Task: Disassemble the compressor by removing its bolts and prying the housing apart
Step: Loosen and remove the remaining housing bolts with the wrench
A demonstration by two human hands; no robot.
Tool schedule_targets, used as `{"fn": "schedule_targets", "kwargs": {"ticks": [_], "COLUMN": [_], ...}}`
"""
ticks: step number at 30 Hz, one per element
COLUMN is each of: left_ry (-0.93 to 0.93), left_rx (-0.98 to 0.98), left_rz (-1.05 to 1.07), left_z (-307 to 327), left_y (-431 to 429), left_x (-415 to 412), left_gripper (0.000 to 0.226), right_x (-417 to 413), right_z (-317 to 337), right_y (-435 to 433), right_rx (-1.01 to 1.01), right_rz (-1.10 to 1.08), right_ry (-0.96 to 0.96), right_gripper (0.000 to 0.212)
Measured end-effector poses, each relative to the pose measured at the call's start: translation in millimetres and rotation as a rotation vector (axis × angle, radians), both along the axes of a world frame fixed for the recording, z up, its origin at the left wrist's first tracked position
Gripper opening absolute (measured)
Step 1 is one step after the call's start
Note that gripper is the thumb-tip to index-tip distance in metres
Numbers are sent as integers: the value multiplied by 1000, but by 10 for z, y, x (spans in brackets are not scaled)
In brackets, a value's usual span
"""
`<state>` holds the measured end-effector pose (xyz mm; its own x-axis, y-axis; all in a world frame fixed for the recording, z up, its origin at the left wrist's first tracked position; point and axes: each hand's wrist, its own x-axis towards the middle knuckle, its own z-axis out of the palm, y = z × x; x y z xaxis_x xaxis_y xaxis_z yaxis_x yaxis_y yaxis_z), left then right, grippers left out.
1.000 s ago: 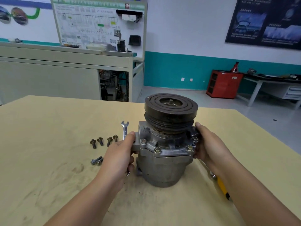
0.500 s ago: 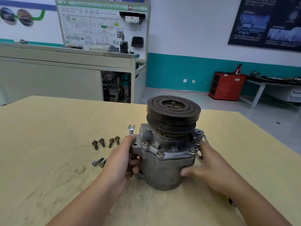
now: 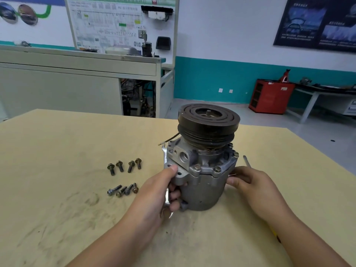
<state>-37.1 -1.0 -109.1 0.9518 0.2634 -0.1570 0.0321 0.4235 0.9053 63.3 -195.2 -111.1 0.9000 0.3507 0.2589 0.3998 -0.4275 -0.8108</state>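
— Pale wooden table (image 3: 57, 151) in a workshop. Where's the compressor?

— The compressor (image 3: 202, 187) stands upright near the table's middle, with its black pulley (image 3: 209, 120) on top and its grey body on the wood. Several flange bolts (image 3: 217, 169) sit in the ring under the pulley. A thin wire (image 3: 169, 138) pokes out toward ten o'clock.

— And the hands?

— The left hand (image 3: 154, 197) grips it at nine o'clock, thumb on top of the mounting ear and fingers curled beneath. A wrench (image 3: 167, 192) stands trapped between that palm and the body. The right hand (image 3: 256, 187) is at three o'clock, with thumb and bent fingers pressed against the wall just below the flange.

— Anything loose?

— Eight loose bolts (image 3: 131, 166) lie further out at nine o'clock, four in a far row and four in a nearer row that touch one another. A screwdriver (image 3: 246, 160) lies at three o'clock behind the right hand. Its metal shaft shows past the fingers, and a bit of yellow handle shows by the forearm.

— Beyond the table?

— A grey cabinet (image 3: 77, 89) at eleven o'clock and a red cabinet (image 3: 269, 97) at one o'clock, against a teal-banded wall (image 3: 212, 79).
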Motion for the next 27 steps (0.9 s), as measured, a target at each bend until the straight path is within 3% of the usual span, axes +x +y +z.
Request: {"fn": "schedule_targets", "kwargs": {"ticks": [6,11,18,23,27], "left_ry": [-2,-33,-117,-143,-163], "left_rx": [95,213,346,333,362], "left_rz": [28,114,117,149,251], "left_z": [33,3,16,-18,41], "left_y": [-101,-267,-331,-302,-292], "left_x": [-62,-124,-171,-126,-106], "left_gripper": [41,42,41,44,52], "right_x": [-23,-79,-173,-216,-279], "right_z": [70,-2,16,-8,114], "right_y": [-81,-16,59,157,229], "right_rx": [-125,-259,-302,-357,-577], "right_rz": [169,196,72,-63,-187], "right_ry": [-5,28,-120,-198,-268], "right_gripper": [14,47,22,38,53]}}
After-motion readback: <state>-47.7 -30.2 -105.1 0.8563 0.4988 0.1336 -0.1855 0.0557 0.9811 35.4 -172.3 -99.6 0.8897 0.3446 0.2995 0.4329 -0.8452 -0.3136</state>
